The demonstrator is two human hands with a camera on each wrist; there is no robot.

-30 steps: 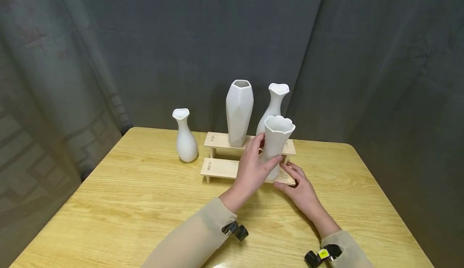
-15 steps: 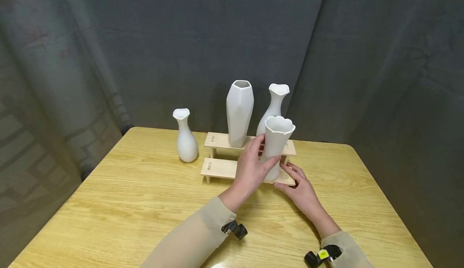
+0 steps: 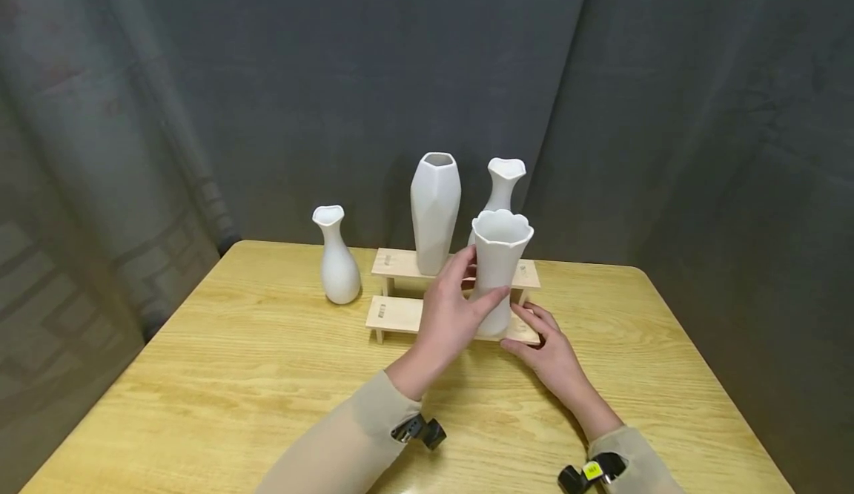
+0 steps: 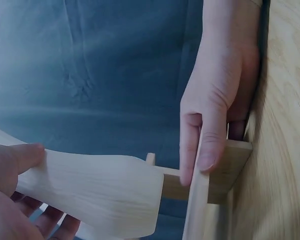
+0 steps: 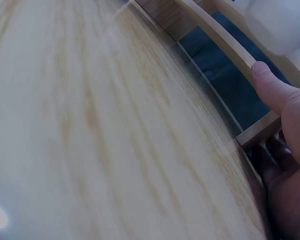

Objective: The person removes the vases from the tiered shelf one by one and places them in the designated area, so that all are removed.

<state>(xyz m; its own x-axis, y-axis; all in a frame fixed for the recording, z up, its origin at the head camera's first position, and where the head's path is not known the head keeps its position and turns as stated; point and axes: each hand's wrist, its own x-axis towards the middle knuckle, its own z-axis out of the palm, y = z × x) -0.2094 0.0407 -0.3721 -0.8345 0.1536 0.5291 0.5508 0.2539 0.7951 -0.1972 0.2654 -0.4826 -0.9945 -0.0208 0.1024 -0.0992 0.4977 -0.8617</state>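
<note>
left hand point(image 3: 445, 312) is gripping the scalloped vase point(image 3: 499, 260), now lifting it clear; right hand point(image 3: 555, 359) is pinching the stand point(image 3: 400, 314) at four o'clock.

A dark grey curtain point(image 3: 347, 71) hangs at twelve o'clock. Faintly patterned drapery point(image 3: 73, 197) falls at nine; the wood-grained surface point(image 3: 267, 346) spreads at six.

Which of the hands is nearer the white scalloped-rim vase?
Left. The left hand grips the vase; the right hand, beside its base, holds the pale wooden stand.
</note>
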